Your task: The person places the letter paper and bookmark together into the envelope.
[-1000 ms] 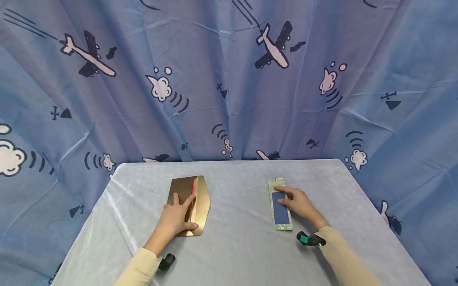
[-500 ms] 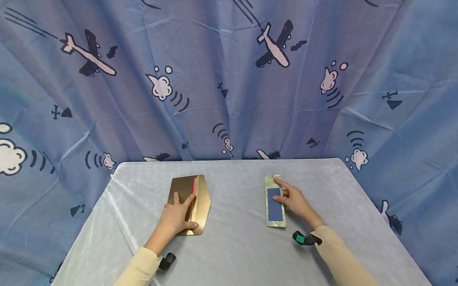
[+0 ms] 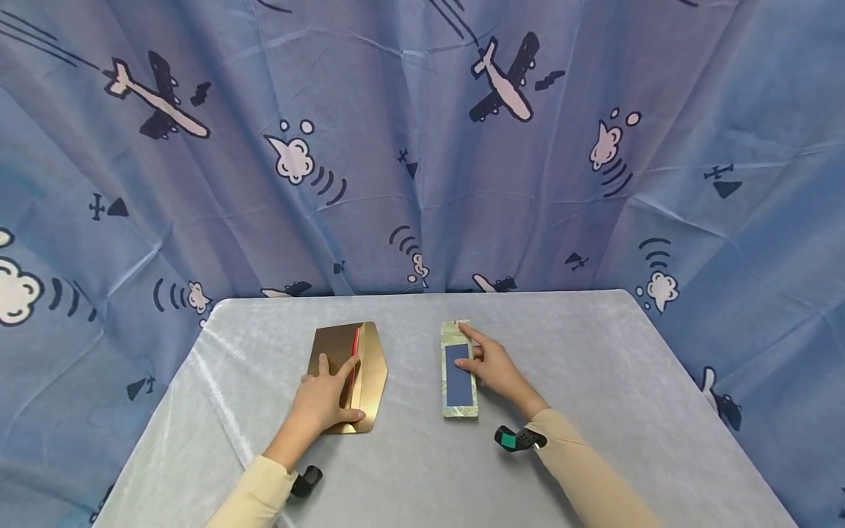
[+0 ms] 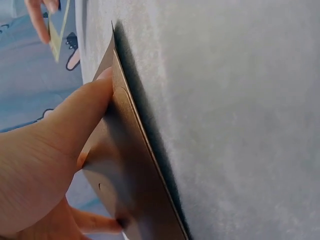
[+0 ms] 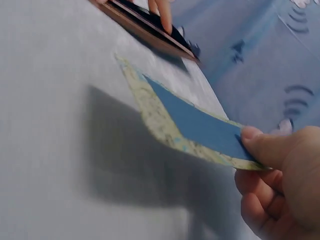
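Observation:
A gold envelope [image 3: 333, 345] lies on the table with its pointed flap [image 3: 376, 374] folded out to the right. A red strip [image 3: 356, 341] shows along its opening. My left hand [image 3: 320, 400] rests on the envelope with fingers spread, pressing it; in the left wrist view the thumb [image 4: 82, 110] lies by the opening's edge. To the right, my right hand [image 3: 495, 369] pinches the right side of a long narrow card [image 3: 458, 378], pale green patterned with a blue panel. In the right wrist view the card is bent slightly and raised, its shadow falling on the table below.
A pale grey cloth covers the table [image 3: 416, 477]. Behind it hangs a blue curtain [image 3: 422, 147] printed with planes and clouds. Dark bands with cameras [image 3: 306, 482] are on both wrists. Bare cloth lies between the card and the envelope.
My right hand has carried the card leftward, closer to the envelope, and the card now stands straighter. The left hand and envelope have stayed in place.

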`<state>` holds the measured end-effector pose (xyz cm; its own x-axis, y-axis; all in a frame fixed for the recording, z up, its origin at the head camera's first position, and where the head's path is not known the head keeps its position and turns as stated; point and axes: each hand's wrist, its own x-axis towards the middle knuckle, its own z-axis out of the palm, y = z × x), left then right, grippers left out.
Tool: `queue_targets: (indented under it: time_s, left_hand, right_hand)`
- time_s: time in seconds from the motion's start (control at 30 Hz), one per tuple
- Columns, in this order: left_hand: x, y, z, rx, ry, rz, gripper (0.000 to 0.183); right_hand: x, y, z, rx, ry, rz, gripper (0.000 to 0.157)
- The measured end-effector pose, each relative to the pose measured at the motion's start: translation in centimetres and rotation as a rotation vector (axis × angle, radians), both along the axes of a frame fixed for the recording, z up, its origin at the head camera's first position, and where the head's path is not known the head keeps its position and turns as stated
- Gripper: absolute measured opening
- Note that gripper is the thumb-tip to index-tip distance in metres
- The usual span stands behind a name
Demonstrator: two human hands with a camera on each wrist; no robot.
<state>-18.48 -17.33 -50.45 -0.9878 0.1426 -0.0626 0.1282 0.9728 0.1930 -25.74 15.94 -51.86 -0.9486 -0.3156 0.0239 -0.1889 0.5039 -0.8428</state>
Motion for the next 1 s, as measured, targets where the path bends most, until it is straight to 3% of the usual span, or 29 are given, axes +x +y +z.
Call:
queue_targets:
  time_s: [0.5,1.0]
  left_hand:
    - [-0.1,-0.4,0.3,0.015,-0.045,-0.001,0.115]
    - [-0.1,-0.1,0.3,0.031,-0.045,0.005,0.114]
  right_hand:
    - [-0.9,-10.4,-0.2,-0.038,0.039,-0.006,0.08]
    - [-1.0,-13.3,-1.0,-0.002,0.089,0.028,0.08]
